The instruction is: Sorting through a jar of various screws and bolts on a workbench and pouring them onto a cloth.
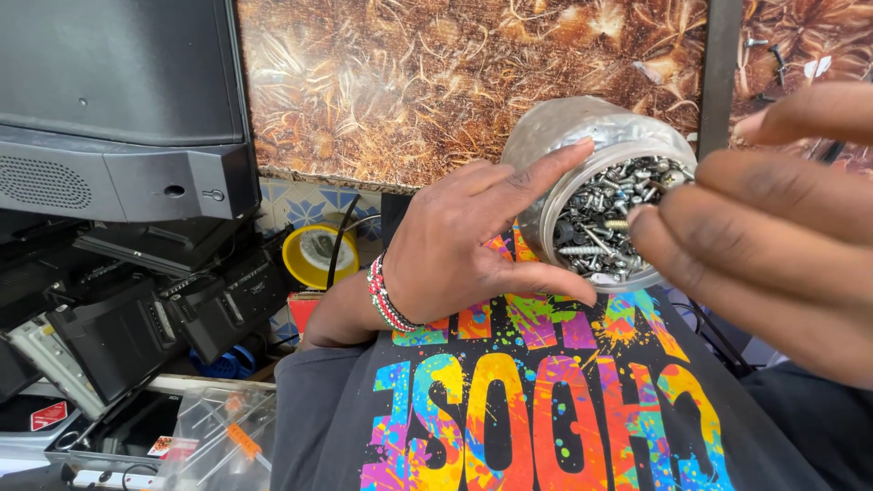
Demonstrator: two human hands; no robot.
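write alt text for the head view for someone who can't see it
The left hand holds a tilted clear jar full of mixed metal screws, while the right hand reaches its fingertips to the jar's open mouth. Dark electronics are stacked at left.

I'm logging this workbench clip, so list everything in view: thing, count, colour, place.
jar: one, clear and cloudy, upper right, tilted toward the camera
screws: many, silver and dark, filling the jar
television: one, black and grey, upper left
electronic parts: several, black, piled at left
round tub: one, yellow, centre left by the wall
cable: one, black, crossing the tub
plastic box: one, clear, bottom left
patterned panel: brown, across the back
shirt: one, black with bright print, bottom centre
bracelet: one, beaded red, white and green, left wrist
left hand: holds the jar
right hand: fingertips at the jar's mouth
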